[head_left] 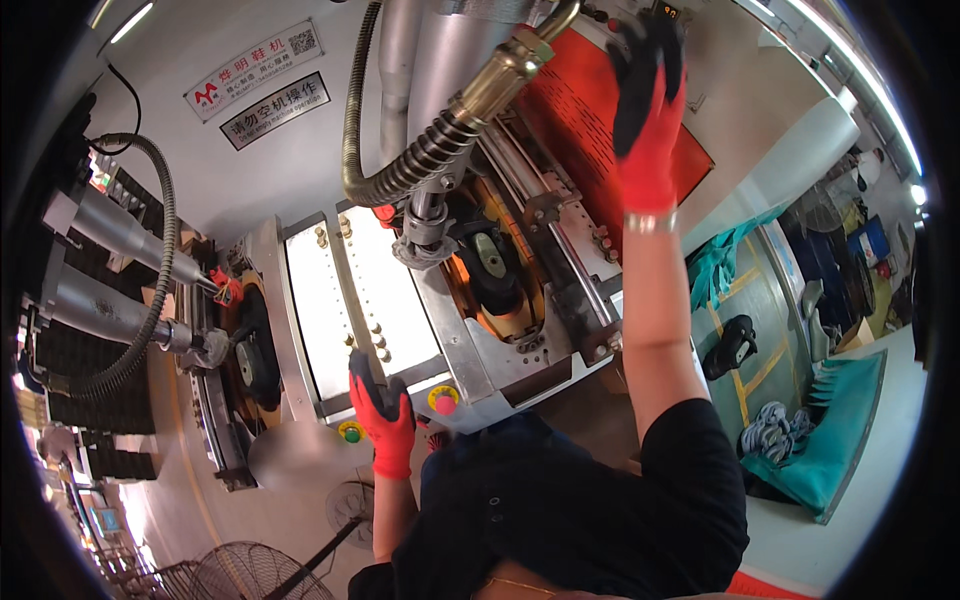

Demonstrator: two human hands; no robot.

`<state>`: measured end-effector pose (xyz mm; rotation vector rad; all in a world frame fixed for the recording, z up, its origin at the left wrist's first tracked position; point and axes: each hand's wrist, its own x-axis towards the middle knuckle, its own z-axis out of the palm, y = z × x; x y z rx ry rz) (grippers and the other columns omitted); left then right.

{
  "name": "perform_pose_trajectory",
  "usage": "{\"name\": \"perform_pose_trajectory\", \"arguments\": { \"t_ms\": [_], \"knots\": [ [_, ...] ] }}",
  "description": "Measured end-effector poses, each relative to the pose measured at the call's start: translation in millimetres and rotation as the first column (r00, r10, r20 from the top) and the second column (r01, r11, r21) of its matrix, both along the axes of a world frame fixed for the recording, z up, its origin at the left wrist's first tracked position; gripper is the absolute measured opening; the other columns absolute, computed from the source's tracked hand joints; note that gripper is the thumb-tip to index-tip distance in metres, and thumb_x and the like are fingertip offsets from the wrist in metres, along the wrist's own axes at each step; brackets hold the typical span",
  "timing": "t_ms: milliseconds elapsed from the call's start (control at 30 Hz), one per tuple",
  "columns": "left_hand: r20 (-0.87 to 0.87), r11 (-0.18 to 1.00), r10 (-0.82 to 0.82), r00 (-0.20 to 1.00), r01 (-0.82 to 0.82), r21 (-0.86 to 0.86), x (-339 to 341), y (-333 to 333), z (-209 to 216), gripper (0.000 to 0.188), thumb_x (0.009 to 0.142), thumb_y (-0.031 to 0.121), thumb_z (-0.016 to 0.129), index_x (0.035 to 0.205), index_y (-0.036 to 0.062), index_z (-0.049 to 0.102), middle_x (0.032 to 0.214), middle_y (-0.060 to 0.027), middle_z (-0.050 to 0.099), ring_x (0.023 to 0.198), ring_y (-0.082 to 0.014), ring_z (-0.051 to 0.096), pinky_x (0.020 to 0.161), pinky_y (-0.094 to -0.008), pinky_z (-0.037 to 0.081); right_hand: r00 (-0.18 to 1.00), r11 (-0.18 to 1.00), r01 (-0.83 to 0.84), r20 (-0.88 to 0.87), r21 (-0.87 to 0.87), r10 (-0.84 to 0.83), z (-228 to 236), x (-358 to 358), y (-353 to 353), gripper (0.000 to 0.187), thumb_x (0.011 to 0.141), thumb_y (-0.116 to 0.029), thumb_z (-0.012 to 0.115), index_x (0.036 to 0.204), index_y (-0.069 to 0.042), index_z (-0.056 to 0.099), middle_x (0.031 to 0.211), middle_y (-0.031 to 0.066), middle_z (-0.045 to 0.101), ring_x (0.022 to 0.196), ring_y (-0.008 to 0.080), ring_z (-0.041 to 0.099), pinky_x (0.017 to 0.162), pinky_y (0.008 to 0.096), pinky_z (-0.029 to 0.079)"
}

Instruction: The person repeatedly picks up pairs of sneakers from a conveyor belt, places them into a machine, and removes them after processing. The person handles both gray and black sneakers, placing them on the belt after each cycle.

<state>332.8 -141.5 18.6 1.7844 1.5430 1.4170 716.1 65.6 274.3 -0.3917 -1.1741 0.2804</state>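
Observation:
My left hand, in a red glove with dark fingers, is at the front edge of a shoe-pressing machine. Its fingers and thumb are apart, by the lower end of the metal strip dividing a bright white panel. A red push button and a green push button flank it. My right hand, gloved alike, is raised with fingers stretched out, in front of a slotted red panel and close to a small digital display. One dark shoe sits in the right-hand press station, under the press head.
Another dark shoe sits in the left station beside metal cylinders. A ribbed hose crosses above the right station. At right, a black shoe lies near teal sheeting. A fan stands at lower left.

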Motion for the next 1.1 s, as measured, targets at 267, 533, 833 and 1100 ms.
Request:
{"name": "perform_pose_trajectory", "arguments": {
  "t_ms": [267, 533, 833, 1100],
  "knots": [
    [-0.079, 0.998, -0.067, 0.995, 0.067, 0.007, 64, 8, 33, 0.071, 0.084, -0.009, 0.068, 0.152, -0.0032, 0.048, 0.156, -0.0239, 0.050, 0.147, -0.0423, 0.045, 0.120, -0.0439, 0.037, 0.988, 0.985, 0.130, 0.094, -0.110, -0.119, 35, 33, 117, 0.048, 0.112, -0.022, 0.049, 0.155, -0.002, 0.043, 0.144, 0.0108, 0.057, 0.123, 0.0223, 0.059, 0.106, 0.0405, 0.047],
    [-0.223, 0.978, 0.146, 0.964, -0.174, -0.116, 47, -47, -22, 0.069, 0.084, 0.004, 0.077, 0.148, -0.0059, 0.051, 0.153, -0.0295, 0.051, 0.144, -0.0445, 0.049, 0.117, -0.0473, 0.041, 0.917, 0.905, 0.324, 0.326, -0.276, -0.229, -1, 56, 152, 0.045, 0.112, -0.022, 0.047, 0.151, -0.001, 0.047, 0.140, 0.0103, 0.059, 0.113, 0.0190, 0.059, 0.097, 0.0359, 0.048],
    [0.289, 0.975, 0.177, 0.941, -0.208, 0.080, -9, -59, 7, 0.063, 0.087, -0.001, 0.074, 0.146, -0.0022, 0.054, 0.142, -0.0240, 0.062, 0.135, -0.0359, 0.059, 0.113, -0.0432, 0.045, 0.923, 0.875, 0.346, 0.292, -0.340, -0.251, -26, 60, 114, 0.042, 0.112, -0.021, 0.045, 0.148, 0.000, 0.051, 0.135, 0.0097, 0.062, 0.102, 0.0153, 0.059, 0.087, 0.0307, 0.049],
    [0.697, 0.783, 0.016, 0.717, -0.442, 0.437, -294, 3, 153, 0.037, 0.108, 0.013, 0.061, 0.142, -0.0026, 0.058, 0.132, -0.0093, 0.067, 0.120, -0.0172, 0.063, 0.108, -0.0339, 0.048, 0.989, 0.832, -0.143, -0.043, -0.535, 0.142, -117, -87, -76, 0.041, 0.112, -0.021, 0.042, 0.144, 0.000, 0.055, 0.131, 0.0092, 0.065, 0.092, 0.0120, 0.059, 0.078, 0.0261, 0.050]
  ]
}}
